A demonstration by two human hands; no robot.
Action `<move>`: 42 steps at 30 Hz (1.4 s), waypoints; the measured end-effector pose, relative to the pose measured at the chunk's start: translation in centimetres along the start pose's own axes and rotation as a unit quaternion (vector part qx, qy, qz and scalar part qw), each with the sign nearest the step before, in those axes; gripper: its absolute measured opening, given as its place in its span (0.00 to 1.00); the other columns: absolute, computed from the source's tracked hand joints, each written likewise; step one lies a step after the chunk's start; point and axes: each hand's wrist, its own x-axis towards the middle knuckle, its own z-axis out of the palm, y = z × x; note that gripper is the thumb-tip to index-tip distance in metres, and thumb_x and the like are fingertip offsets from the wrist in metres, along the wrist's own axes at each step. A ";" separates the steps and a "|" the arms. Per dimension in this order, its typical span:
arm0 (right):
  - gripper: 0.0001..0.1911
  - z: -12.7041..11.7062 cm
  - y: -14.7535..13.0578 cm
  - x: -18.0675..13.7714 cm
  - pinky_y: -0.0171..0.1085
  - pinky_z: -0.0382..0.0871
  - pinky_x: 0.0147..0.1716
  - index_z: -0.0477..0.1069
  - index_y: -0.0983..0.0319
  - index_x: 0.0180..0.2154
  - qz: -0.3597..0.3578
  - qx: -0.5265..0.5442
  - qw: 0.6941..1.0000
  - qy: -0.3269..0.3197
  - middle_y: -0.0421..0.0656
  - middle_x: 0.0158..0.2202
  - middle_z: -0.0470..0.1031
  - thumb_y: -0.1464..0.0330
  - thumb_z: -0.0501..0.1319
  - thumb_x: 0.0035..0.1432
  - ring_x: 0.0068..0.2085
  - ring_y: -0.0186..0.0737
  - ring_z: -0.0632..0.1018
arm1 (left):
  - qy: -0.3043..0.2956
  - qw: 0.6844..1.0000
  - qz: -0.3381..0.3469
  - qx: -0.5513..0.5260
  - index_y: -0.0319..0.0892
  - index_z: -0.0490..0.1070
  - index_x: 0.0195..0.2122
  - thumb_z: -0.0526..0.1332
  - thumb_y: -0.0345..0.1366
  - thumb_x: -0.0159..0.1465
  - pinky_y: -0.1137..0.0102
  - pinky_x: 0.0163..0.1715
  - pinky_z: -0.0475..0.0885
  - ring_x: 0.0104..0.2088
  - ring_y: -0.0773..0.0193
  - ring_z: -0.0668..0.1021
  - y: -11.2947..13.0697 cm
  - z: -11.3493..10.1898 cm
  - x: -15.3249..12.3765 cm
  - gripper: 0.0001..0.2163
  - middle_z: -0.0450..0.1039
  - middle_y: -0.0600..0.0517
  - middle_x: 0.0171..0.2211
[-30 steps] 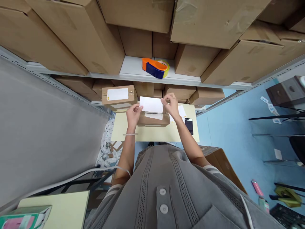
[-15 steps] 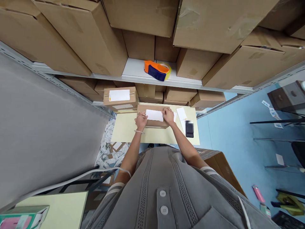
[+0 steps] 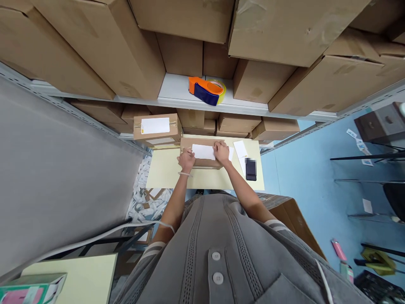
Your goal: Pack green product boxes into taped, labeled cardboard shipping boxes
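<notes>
A cardboard box (image 3: 202,164) lies on the pale yellow table in front of me, with a white label (image 3: 203,152) across its top. At the label's left end, my left hand (image 3: 186,159) is closed, its fingers pinching the edge. My right hand (image 3: 222,152) has its fingers curled onto the label's right end. Another white piece (image 3: 231,153) shows just beyond the right hand, partly covered by it. Whether the label's underside is stuck to the cardboard cannot be made out.
A labelled box (image 3: 157,128) stands at the back left of the table (image 3: 164,169). To the right are white slips (image 3: 240,149) and a dark phone-like device (image 3: 251,171). Above, a shelf (image 3: 177,89) holds cartons and an orange-and-blue tape dispenser (image 3: 206,90). An open carton (image 3: 291,219) stands by my right side.
Both hands stay at the two ends of the label with only slight finger movement. The right hand has settled a little lower over its end. The whole view has shifted slightly.
</notes>
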 end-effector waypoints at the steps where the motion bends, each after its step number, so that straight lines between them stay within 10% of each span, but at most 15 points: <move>1: 0.11 0.0 -0.1 0.0 0.46 0.59 0.47 0.69 0.60 0.41 0.002 -0.004 1.000 0.000 0.52 0.47 0.70 0.69 0.49 0.66 0.50 0.51 0.67 | 0.000 1.000 0.000 0.002 0.46 0.63 0.36 0.59 0.35 0.61 0.58 0.53 0.60 0.48 0.55 0.77 0.0 0.0 0.0 0.05 0.77 0.51 0.35; 23: 0.17 -0.4 -1.0 1.3 0.49 0.57 0.50 0.74 0.60 0.47 -0.013 -0.116 0.993 -0.031 0.56 0.51 0.72 0.71 0.49 0.66 0.50 0.52 0.72 | 0.010 0.999 0.022 0.044 0.46 0.65 0.37 0.57 0.31 0.61 0.58 0.51 0.62 0.45 0.56 0.77 0.2 0.3 -0.2 0.03 0.76 0.51 0.33; 42: 0.21 -0.6 2.0 -2.4 0.42 0.58 0.49 0.69 0.60 0.22 0.057 -0.037 0.997 -0.042 0.41 0.34 0.77 0.53 0.62 0.58 0.37 0.40 0.76 | 0.015 0.998 0.026 0.064 0.45 0.66 0.36 0.55 0.31 0.63 0.59 0.50 0.62 0.46 0.57 0.77 -0.1 0.6 -0.3 0.03 0.78 0.52 0.34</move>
